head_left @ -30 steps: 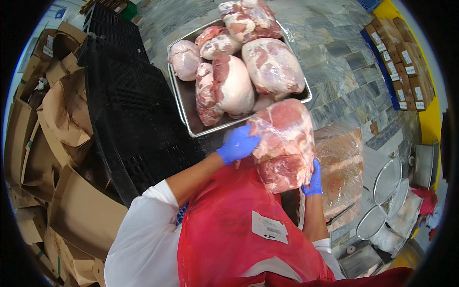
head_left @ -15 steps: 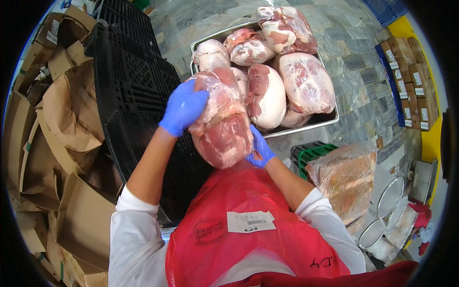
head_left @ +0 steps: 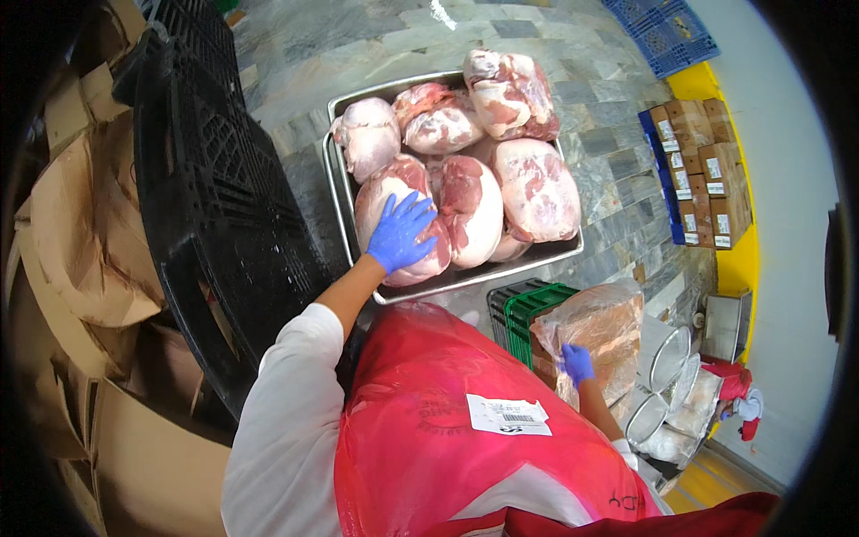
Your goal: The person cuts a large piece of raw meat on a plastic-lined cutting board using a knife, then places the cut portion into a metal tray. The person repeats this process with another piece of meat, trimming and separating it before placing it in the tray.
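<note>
My left hand (head_left: 398, 231), in a blue glove, rests with fingers spread on a large raw meat piece (head_left: 374, 206) in the front-left of a steel tray (head_left: 573, 248). Several other pieces (head_left: 537, 188) of pink, red and white fatty meat fill the tray. Below the tray at the right, my right hand (head_left: 574, 362), also gloved, has curled fingers gripping clear plastic wrap (head_left: 591, 313) over a brown box. That box sits by a green and black crate (head_left: 519, 309).
Black plastic pallets (head_left: 188, 197) and torn cardboard (head_left: 80, 251) line the left. At right are stacked boxes (head_left: 707, 170), a blue pallet (head_left: 662, 27), steel containers (head_left: 725, 327) and round sieves (head_left: 662, 358). A person in red and white (head_left: 743, 403) is partly visible at far right.
The meat piece that both hands carried now lies in the tray's front-left under my spread left hand. My right hand has left it and moved down-right to the plastic-wrapped box.
</note>
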`<state>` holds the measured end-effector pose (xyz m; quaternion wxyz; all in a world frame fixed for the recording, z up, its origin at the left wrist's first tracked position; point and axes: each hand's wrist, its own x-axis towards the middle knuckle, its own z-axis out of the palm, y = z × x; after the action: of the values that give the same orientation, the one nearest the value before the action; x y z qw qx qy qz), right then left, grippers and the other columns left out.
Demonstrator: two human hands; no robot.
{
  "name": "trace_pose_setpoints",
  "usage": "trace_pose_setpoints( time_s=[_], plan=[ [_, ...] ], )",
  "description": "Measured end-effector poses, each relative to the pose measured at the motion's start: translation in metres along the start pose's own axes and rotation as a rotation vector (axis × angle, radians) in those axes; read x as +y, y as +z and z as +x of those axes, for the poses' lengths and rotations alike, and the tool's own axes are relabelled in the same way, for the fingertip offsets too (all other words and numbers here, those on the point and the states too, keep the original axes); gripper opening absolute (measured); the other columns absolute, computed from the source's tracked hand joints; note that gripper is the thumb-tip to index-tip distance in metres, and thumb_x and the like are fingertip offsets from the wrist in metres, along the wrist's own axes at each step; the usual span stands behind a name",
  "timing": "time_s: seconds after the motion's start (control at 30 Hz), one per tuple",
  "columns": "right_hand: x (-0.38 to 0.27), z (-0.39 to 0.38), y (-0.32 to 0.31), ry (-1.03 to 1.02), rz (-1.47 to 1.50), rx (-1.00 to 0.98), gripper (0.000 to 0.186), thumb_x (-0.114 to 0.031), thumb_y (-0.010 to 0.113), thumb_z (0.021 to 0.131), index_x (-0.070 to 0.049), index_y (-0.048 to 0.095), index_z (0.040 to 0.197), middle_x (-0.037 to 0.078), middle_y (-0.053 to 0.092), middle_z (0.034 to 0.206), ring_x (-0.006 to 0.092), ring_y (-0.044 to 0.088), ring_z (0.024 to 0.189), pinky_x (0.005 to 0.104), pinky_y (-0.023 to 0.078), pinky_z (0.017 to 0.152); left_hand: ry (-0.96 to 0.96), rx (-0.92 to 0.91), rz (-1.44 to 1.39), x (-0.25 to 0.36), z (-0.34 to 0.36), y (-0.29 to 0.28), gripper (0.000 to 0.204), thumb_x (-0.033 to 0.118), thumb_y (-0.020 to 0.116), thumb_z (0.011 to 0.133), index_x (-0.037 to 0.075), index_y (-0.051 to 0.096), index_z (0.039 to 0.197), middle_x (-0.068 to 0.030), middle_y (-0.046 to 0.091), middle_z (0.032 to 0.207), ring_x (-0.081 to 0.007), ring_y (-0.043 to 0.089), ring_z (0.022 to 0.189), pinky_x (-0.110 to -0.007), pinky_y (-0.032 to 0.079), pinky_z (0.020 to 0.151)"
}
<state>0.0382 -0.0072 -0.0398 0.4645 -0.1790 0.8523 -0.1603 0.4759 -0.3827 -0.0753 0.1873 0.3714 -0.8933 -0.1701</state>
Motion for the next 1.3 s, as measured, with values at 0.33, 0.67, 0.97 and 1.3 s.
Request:
trace_pose_setpoints(
  time_s=[0.33, 0.67, 0.97, 1.3],
  plan=[
    [0.138, -0.078, -0.002, 0.234, 0.243, 0.157, 0.039, -0.031, 0.064, 0.097, 0.004, 0.064, 0.115, 0.008, 0.064, 0.077, 0.0169, 0.058, 0.059, 0.0330, 0.047, 0.050, -0.115, 0.033, 0.061, 0.009, -0.004, 0.009, 0.060, 0.049, 0.065, 0.084, 0.017, 0.063, 0.134, -0.0084, 0.047, 0.153, -0.0342, 0.034, 0.146, -0.063, 0.016, 0.118],
    [0.146, -0.139, 0.047, 0.228, 0.505, 0.156, 0.034, -0.026, 0.066, 0.098, 0.002, 0.065, 0.117, 0.004, 0.063, 0.079, 0.0129, 0.054, 0.059, 0.0283, 0.043, 0.050, -0.157, -0.176, 0.295, -0.005, 0.058, 0.009, 0.050, 0.047, 0.057, 0.090, 0.019, 0.069, 0.129, -0.0070, 0.049, 0.152, -0.0331, 0.028, 0.150, -0.068, 0.013, 0.119],
    [0.344, -0.218, 0.100, 0.331, 0.374, 0.351, 0.030, -0.028, 0.067, 0.097, 0.001, 0.072, 0.097, 0.006, 0.067, 0.079, 0.0138, 0.058, 0.067, 0.0330, 0.048, 0.060, -0.226, -0.504, 0.407, 0.003, 0.118, 0.019, 0.043, 0.045, 0.055, 0.091, 0.022, 0.073, 0.122, -0.0066, 0.063, 0.137, -0.0308, 0.045, 0.139, -0.065, 0.019, 0.118],
    [0.346, -0.172, 0.111, 0.314, 0.472, 0.264, 0.029, -0.028, 0.066, 0.096, 0.000, 0.071, 0.092, 0.007, 0.067, 0.078, 0.0171, 0.058, 0.068, 0.0358, 0.048, 0.061, -0.193, -0.271, 0.557, 0.052, 0.039, 0.030, 0.051, 0.049, 0.055, 0.092, 0.017, 0.068, 0.130, -0.0131, 0.050, 0.151, -0.0372, 0.030, 0.148, -0.065, 0.014, 0.119]
  ],
)
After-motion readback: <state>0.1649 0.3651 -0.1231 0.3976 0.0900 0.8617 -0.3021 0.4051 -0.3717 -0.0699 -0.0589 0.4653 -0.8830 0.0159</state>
